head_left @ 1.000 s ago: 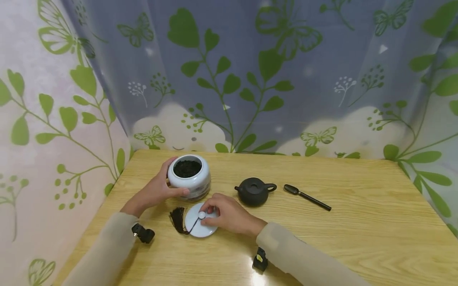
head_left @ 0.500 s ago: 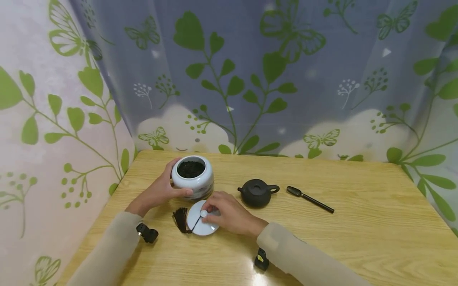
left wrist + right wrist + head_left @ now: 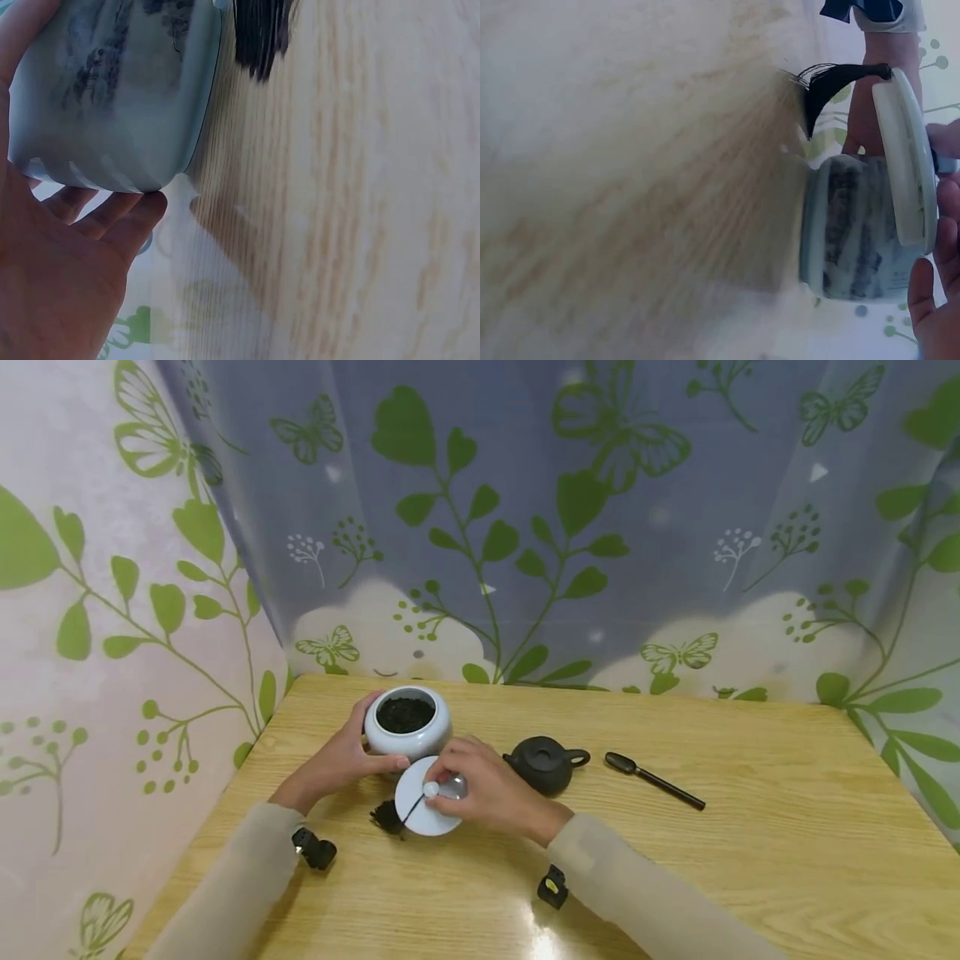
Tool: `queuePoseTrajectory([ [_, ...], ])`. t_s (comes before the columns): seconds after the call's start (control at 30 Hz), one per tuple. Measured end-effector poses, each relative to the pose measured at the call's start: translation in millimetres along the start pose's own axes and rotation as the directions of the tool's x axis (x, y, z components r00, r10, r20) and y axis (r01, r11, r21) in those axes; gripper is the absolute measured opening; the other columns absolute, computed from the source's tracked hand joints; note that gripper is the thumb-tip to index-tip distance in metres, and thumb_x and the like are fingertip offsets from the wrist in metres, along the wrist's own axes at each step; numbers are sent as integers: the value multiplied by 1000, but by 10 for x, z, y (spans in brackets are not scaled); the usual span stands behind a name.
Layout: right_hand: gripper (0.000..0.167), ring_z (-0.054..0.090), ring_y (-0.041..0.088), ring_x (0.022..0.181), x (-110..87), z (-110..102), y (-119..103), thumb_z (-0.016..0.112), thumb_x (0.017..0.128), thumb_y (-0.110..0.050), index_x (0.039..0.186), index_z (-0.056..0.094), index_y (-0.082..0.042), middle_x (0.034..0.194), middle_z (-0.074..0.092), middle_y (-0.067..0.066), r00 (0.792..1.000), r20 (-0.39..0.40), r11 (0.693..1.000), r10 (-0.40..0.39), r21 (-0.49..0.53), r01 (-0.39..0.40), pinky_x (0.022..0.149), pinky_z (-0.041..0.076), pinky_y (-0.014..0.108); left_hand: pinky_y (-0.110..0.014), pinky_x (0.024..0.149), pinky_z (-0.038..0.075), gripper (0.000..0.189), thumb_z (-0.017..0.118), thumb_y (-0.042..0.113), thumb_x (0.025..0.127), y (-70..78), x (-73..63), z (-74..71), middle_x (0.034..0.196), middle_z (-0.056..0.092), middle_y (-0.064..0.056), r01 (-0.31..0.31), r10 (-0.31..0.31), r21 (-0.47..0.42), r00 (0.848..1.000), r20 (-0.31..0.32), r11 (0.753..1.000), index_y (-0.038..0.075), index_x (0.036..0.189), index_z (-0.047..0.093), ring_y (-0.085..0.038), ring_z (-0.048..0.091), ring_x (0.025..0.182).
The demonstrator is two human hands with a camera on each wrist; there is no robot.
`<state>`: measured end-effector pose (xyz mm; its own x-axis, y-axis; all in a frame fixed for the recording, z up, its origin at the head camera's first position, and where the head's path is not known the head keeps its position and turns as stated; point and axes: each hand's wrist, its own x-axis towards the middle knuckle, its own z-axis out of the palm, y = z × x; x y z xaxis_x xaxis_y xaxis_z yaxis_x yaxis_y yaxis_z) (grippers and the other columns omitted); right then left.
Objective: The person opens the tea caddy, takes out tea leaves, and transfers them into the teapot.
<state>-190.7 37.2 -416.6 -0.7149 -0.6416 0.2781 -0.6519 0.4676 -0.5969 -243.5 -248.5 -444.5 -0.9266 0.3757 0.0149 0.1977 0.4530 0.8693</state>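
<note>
A rounded white jar (image 3: 412, 745) with a grey painted pattern stands uncovered, dark tea leaves (image 3: 405, 715) filling much of it. My left hand (image 3: 345, 764) grips its side, thumb at the front and fingers curled round the back, as the left wrist view shows close to the jar's base (image 3: 112, 157). Between thumb and fingers my right hand (image 3: 495, 793) pinches the knob of the round white lid (image 3: 412, 802). The lid is raised off the table, just in front of the jar and below its rim. From it hangs a dark tassel (image 3: 829, 86).
A dark clay teapot (image 3: 542, 768) stands right of the jar, partly behind my right hand, its handle pointing right. Farther right lies a black tea scoop (image 3: 656, 782). The wooden table (image 3: 750, 860) ends at a patterned curtain (image 3: 517, 568) behind.
The right hand has lifted the lid off the table and moved it toward the jar, with the tassel trailing. The left hand keeps its grip on the jar. The head view has shifted slightly.
</note>
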Motion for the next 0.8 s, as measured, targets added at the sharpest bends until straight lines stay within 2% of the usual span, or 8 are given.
queuePoseTrajectory([
  [0.13,16,57,14,106,6,-105,-49,86,95,-25,107,79,-18,106,68,-6,999,-6,999,-49,-13,49,94,51,33,-72,128,26,121,92,30,91,-15,16,-6,176,28,-19,-9,9,12,1000,-8,1000,13,174,6,-43,27,163],
  [0.3,17,59,15,104,90,-236,-85,88,93,-22,106,79,-16,107,69,-4,991,-81,994,-106,13,107,93,53,33,-69,129,25,114,88,18,94,-19,22,-11,176,27,-23,-27,27,30,999,-25,999,6,173,7,-47,29,161],
  [0.6,20,58,18,109,211,-273,-28,90,92,-23,108,79,-16,111,71,-2,989,-142,998,-42,42,49,96,53,37,-63,129,26,109,84,10,92,-4,20,20,174,28,-25,-35,35,19,998,-47,999,3,172,10,-42,32,159],
  [0.8,20,58,20,115,276,-252,-7,89,94,-25,109,79,-17,113,71,0,985,-170,993,25,117,-5,102,54,47,-61,124,34,111,82,10,89,-10,13,29,171,31,-28,-24,26,47,999,-37,999,3,172,9,-47,39,153],
])
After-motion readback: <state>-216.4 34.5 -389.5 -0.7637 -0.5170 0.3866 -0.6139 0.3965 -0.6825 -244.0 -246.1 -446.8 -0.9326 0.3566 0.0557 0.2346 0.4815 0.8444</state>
